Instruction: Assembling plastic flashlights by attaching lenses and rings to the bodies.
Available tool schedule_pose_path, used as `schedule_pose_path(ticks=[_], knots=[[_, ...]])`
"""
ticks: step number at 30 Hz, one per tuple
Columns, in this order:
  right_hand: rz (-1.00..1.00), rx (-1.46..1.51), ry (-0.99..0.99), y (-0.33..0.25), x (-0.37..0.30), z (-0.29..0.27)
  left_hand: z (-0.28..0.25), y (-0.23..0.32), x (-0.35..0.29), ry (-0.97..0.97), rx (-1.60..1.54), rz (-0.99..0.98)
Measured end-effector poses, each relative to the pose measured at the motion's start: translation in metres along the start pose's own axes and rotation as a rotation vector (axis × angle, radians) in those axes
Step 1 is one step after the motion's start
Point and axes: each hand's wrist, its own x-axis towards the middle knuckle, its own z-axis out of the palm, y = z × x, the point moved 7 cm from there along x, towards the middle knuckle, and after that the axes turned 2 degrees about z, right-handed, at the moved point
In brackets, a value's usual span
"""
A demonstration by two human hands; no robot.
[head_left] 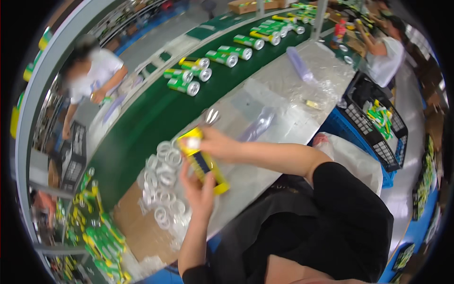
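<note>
Both my hands are on a long yellow canister-like thing with a dark panel (217, 182), held tilted over the near edge of the work surface. My left hand (198, 191) grips its side, thumb along the dark panel. My right hand (210, 143) closes around its upper end, where a whitish round part (192, 143) shows; I cannot make out whether that is a lid or a ring. Just left of my hands lies a heap of clear plastic rings (165, 177). A small shiny metallic-looking piece (211, 116) sits beyond my right hand.
A green conveyor belt (146, 118) curves past, carrying green and yellow cylinders (221, 57) with silvery ends. Purplish plastic sleeves (260, 124) lie on the film-covered table (236, 102). A black crate (373, 123) stands at right. Co-workers (94, 75) sit across and far right.
</note>
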Motion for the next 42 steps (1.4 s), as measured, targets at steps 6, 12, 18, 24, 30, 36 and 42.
schedule_pose_path(ticks=[6,12,18,24,30,36,42], knots=[[0.279,0.084,-0.063,0.010,-0.081,-0.039,-0.005,0.001,0.019,-0.070,0.490,0.234],[0.363,0.002,-0.328,0.010,-0.125,-0.016,0.070,0.002,0.040,-0.457,-0.219,-0.183],[0.330,-0.096,-0.287,0.016,-0.130,-0.020,0.055,0.020,0.023,-0.260,0.197,0.123],[0.204,-0.129,-0.155,0.016,-0.132,-0.020,0.071,0.046,0.006,-0.361,0.422,0.580],[0.256,-0.095,-0.089,0.047,-0.135,-0.027,0.077,0.042,0.001,-0.376,0.532,0.593],[0.164,-0.080,0.001,0.040,-0.136,-0.041,0.093,0.033,0.002,-0.395,0.439,0.621],[0.144,0.106,0.149,0.010,-0.137,-0.070,0.070,-0.029,0.054,-0.194,0.921,0.449]])
